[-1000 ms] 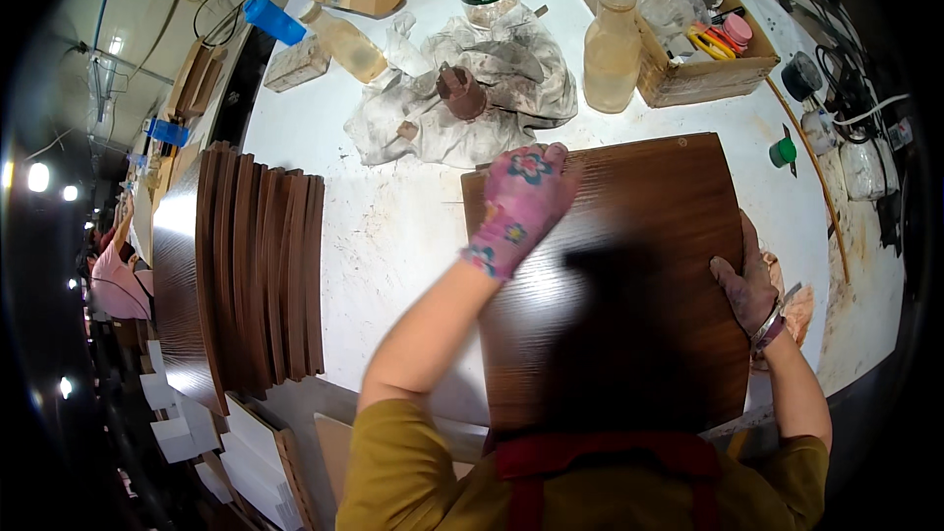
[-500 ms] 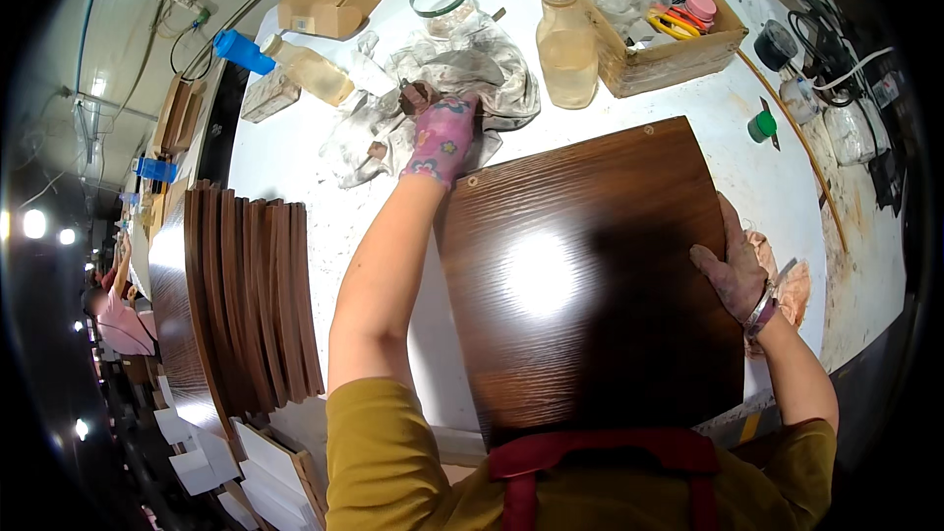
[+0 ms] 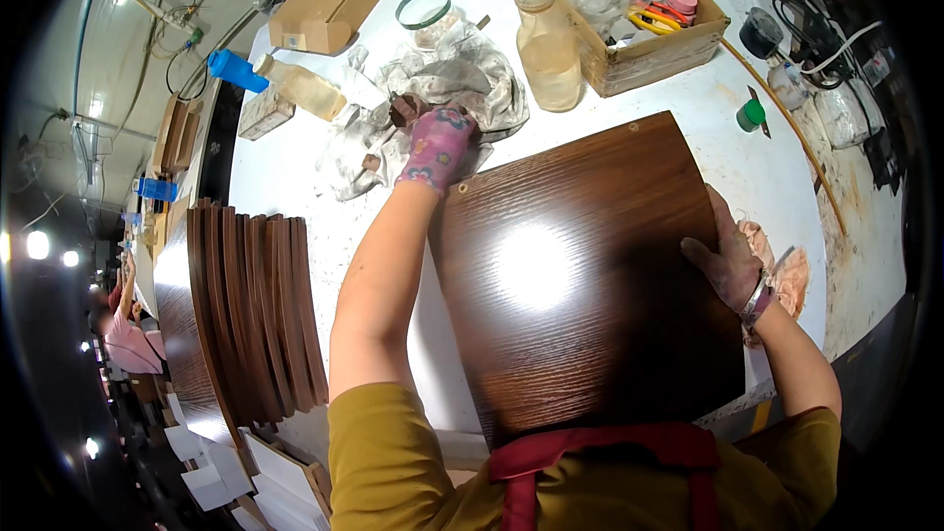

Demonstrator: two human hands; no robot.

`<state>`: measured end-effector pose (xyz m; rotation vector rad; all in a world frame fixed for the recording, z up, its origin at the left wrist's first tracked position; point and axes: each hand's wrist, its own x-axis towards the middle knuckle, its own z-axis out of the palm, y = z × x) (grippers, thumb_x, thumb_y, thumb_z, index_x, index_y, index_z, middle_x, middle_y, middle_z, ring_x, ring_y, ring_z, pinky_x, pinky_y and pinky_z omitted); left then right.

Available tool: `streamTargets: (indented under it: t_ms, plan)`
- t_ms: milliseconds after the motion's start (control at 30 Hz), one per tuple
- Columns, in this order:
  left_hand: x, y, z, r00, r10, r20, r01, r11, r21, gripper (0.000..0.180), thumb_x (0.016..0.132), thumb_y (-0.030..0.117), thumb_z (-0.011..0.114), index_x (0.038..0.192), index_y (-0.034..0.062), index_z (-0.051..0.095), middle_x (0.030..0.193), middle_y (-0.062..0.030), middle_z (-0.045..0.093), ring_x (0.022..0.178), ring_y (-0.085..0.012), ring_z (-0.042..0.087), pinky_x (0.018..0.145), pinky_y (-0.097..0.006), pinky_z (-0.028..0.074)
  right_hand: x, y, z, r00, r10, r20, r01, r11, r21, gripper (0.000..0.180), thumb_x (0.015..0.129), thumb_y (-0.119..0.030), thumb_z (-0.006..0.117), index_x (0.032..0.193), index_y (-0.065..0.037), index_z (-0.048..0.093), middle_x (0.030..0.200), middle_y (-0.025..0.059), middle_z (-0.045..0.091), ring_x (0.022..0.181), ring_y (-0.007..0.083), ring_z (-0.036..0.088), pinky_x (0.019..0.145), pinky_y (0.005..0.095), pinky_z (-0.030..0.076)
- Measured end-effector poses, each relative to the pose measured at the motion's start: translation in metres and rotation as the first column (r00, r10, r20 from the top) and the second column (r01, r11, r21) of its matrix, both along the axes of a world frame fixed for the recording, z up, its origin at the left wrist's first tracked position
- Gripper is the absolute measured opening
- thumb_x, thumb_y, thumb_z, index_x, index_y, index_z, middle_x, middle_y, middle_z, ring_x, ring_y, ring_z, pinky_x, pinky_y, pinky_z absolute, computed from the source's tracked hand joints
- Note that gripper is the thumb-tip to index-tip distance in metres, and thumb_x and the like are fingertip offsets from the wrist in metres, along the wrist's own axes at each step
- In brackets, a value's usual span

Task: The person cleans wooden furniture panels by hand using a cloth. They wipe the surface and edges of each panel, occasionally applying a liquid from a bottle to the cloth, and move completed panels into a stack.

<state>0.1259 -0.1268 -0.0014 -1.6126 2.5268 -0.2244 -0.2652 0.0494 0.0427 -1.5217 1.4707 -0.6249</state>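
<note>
A dark brown wood-grain panel lies in front of me on the white table, a bright glare on its surface. My right hand grips its right edge, with the thumb over the top face and the fingers along the side. Beyond the panel's far left corner, my left hand, in a pink flowered covering, rests on a crumpled, stained white cloth. Its fingers are mostly hidden by the back of the hand and the folds. A small dark brown piece is beside it on the cloth.
Several brown panels stand in a row at left. Behind the cloth are a clear jar and cardboard box. Bottles of pale liquid, an open tool box and peach cloth stand around.
The whole view has shifted slightly. My left hand stays at the cloth and my right hand stays on the panel's edge, with no clear change of hold.
</note>
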Motion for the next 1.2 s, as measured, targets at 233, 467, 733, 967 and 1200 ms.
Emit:
streamTargets:
  t_ms: [233,467,733,967,1200]
  plan:
    - [-0.003,0.013,0.030,0.870,0.272,-0.411,-0.173,0.949,0.262,0.012,0.085,0.019,0.063,0.087,0.0080,0.067,0.085,-0.0088,0.064,0.077,-0.0194,0.063,0.068,-0.034,0.050,-0.003,0.001,-0.009,0.999,0.013,-0.045,-0.016,0.999,-0.052,0.078,0.087,-0.031,0.066,0.147,-0.003,0.025,0.140,0.0204,0.047,0.132,0.0309,0.043,0.110,0.0372,0.031]
    - [0.010,0.033,0.047,-0.148,0.744,-0.652,0.410,0.646,0.644,0.020,0.091,0.021,0.065,0.103,0.0066,0.060,0.087,-0.0033,0.061,0.063,-0.0086,0.050,0.056,-0.019,0.039,0.000,0.001,-0.002,0.999,0.003,0.038,-0.003,1.000,-0.008,0.079,0.086,-0.031,0.065,0.147,0.001,0.025,0.141,0.0213,0.045,0.134,0.0309,0.039,0.112,0.0361,0.027]
    - [0.000,0.055,0.056,-0.255,0.746,-0.615,0.562,0.632,0.533,0.020,0.088,0.021,0.068,0.097,0.0064,0.058,0.088,-0.0056,0.059,0.064,-0.0110,0.050,0.065,-0.028,0.046,0.004,0.001,0.002,0.999,-0.036,0.037,0.035,0.998,0.046,0.075,0.085,-0.021,0.064,0.146,0.000,0.026,0.134,0.0200,0.052,0.126,0.0283,0.047,0.108,0.0334,0.033]
    - [-0.010,0.068,0.068,-0.285,0.715,-0.638,0.555,0.666,0.498,0.019,0.088,0.018,0.067,0.091,0.0024,0.057,0.086,-0.0049,0.058,0.064,-0.0117,0.049,0.069,-0.032,0.049,-0.001,0.002,-0.007,0.999,-0.013,-0.032,0.011,0.999,-0.034,0.076,0.085,-0.025,0.063,0.146,0.000,0.026,0.134,0.0207,0.052,0.127,0.0294,0.048,0.108,0.0342,0.033]
    - [0.017,0.062,0.073,-0.178,0.606,-0.776,0.147,0.796,0.588,0.013,0.090,0.016,0.064,0.092,0.0037,0.062,0.084,-0.0014,0.058,0.070,-0.0094,0.053,0.066,-0.022,0.046,0.005,0.001,0.005,0.998,-0.003,-0.070,0.001,0.999,-0.032,0.075,0.084,-0.027,0.063,0.145,-0.001,0.028,0.135,0.0209,0.052,0.126,0.0321,0.048,0.107,0.0360,0.034]
